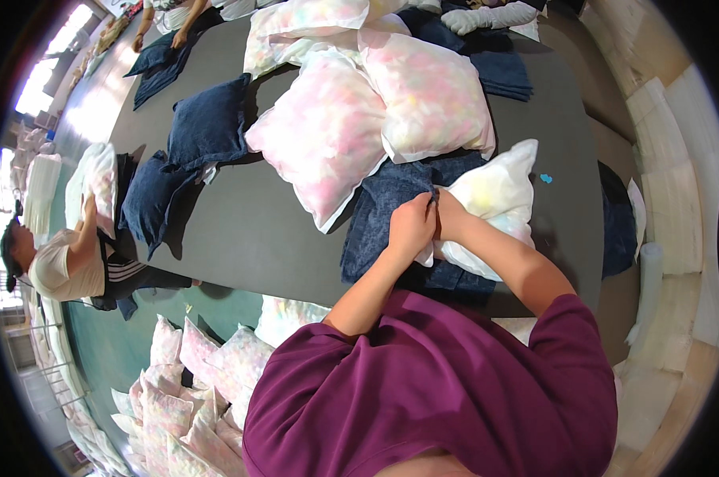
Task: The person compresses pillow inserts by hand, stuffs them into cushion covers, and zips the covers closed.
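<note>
My left hand (413, 222) is closed on the edge of a dark blue fabric cushion cover (389, 194) at the table's near side. Close against it, my right hand (449, 211) reaches in at the cover's edge; its fingers are hidden, so its hold cannot be told. A white pillow insert (490, 188) with pale yellow and blue patches lies under and beside my right wrist, partly against the cover. More dark blue covers lie beneath. Just beyond my hands rest two large pillow inserts with pink mottled filling, one at the left (323, 131) and one at the right (428, 95).
Blue cushions (207, 125) lie on the grey table (246, 206) at left. A person (67, 262) at the left edge handles a pillow; other people's hands are at the far side. Many pillow inserts (168, 411) are heaped on the floor. Folded blue covers (502, 74) lie far right.
</note>
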The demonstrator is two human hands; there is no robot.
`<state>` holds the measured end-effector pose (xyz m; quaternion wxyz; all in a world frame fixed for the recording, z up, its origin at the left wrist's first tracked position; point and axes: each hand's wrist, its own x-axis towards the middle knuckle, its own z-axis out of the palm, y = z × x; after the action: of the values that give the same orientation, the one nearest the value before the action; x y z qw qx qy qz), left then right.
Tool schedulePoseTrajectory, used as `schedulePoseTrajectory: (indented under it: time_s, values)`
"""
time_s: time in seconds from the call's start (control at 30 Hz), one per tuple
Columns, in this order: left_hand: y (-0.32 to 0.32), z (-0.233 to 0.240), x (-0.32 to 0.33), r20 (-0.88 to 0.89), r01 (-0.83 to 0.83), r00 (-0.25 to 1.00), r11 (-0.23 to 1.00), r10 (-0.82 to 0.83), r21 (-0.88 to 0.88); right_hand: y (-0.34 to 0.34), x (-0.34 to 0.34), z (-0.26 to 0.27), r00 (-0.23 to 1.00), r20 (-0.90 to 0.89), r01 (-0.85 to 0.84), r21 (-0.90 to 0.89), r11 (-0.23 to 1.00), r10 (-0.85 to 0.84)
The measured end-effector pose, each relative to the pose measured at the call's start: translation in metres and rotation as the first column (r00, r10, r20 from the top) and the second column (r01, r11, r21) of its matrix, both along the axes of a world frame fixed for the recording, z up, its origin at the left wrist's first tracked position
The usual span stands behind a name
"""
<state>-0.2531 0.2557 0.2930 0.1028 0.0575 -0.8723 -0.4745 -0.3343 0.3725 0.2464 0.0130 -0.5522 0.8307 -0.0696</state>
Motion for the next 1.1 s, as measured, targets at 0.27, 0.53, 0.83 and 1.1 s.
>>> schedulePoseTrajectory:
  time_s: [0.27,0.53,0.83,1.1]
  values:
    - [-0.018,-0.012,0.042,-0.027,0.055,0.998,0.960,-0.065,-0.273,0.012,-0.006,0.034,0.981,0.064,0.186,-0.052,0.981,-0.182]
    - [-0.036,-0.032,0.028,0.238,0.070,0.971,0.933,0.016,-0.352,-0.007,0.040,0.069,0.948,-0.172,0.270,-0.015,0.963,-0.268]
    - [-0.058,-0.020,0.011,0.311,0.092,0.948,0.992,-0.062,-0.084,0.010,0.081,0.049,0.997,-0.037,0.060,-0.266,0.962,-0.072]
    - [-0.099,-0.043,-0.010,0.223,0.231,0.916,0.893,-0.333,0.386,-0.019,0.046,0.038,0.908,0.072,0.413,-0.322,0.852,-0.413]
